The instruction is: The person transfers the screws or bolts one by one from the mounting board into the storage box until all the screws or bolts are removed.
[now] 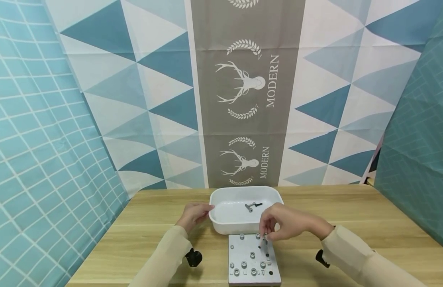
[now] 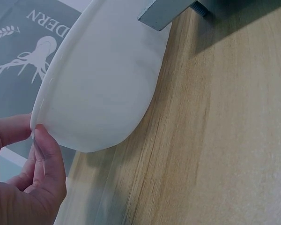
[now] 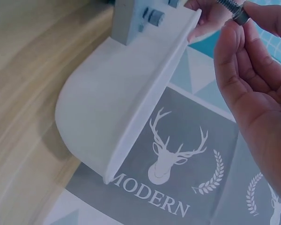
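Note:
My right hand [image 1: 287, 221] pinches a metal socket head screw [image 3: 241, 18] by its head between thumb and fingers. In the head view the screw's threaded end points down, close over the back right part of a silver metal block [image 1: 243, 251]. Several socket head screws [image 1: 252, 255] sit in the block's holes, and a few dark holes show on its right side. My left hand [image 1: 194, 214] pinches the left rim of a white tray [image 1: 232, 229], its thumb and fingers on either side of the edge in the left wrist view.
Inside the tray lie a few loose screws [image 1: 249, 208], one of them black. The tray stands right behind the block on a wooden table [image 1: 153, 231]. A patterned cloth [image 1: 164, 99] hangs behind the table, with tiled-pattern sheets at both sides.

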Demonstrator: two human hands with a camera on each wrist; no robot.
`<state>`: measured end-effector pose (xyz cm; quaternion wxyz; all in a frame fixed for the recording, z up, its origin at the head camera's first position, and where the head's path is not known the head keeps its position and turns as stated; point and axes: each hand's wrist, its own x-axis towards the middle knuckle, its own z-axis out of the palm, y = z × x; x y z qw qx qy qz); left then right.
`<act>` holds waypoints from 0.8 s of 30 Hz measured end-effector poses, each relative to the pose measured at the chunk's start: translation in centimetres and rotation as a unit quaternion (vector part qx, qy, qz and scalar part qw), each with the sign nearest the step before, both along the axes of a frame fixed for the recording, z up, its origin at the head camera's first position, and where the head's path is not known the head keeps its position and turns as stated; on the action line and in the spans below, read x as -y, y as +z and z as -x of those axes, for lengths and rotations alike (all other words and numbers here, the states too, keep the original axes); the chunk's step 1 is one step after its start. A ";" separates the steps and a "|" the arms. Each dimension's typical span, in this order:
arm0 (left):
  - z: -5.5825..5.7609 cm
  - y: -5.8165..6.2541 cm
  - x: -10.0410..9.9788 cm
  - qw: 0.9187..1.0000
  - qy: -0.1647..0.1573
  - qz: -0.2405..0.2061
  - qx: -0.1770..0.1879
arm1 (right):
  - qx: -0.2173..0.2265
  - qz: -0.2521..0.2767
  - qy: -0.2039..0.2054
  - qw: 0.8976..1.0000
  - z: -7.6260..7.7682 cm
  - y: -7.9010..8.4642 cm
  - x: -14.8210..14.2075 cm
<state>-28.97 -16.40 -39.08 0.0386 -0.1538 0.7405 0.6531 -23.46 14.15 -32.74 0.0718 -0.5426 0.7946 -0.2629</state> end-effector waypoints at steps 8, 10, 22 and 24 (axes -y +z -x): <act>0.0 -0.4 0.1 1.000 -0.002 -0.003 -0.001 | -0.005 -0.004 -0.007 1.000 0.7 0.6 0.2; 0.0 -0.5 0.1 1.000 0.000 -0.002 -0.001 | 0.000 -0.007 -0.014 1.000 0.9 0.7 0.2; -0.1 -0.1 -0.1 1.000 0.001 0.009 -0.006 | 0.001 -0.011 -0.039 0.999 2.2 1.1 0.5; -0.1 -0.1 -0.1 1.000 0.002 0.011 -0.006 | -0.002 -0.013 -0.045 0.999 2.6 1.3 0.5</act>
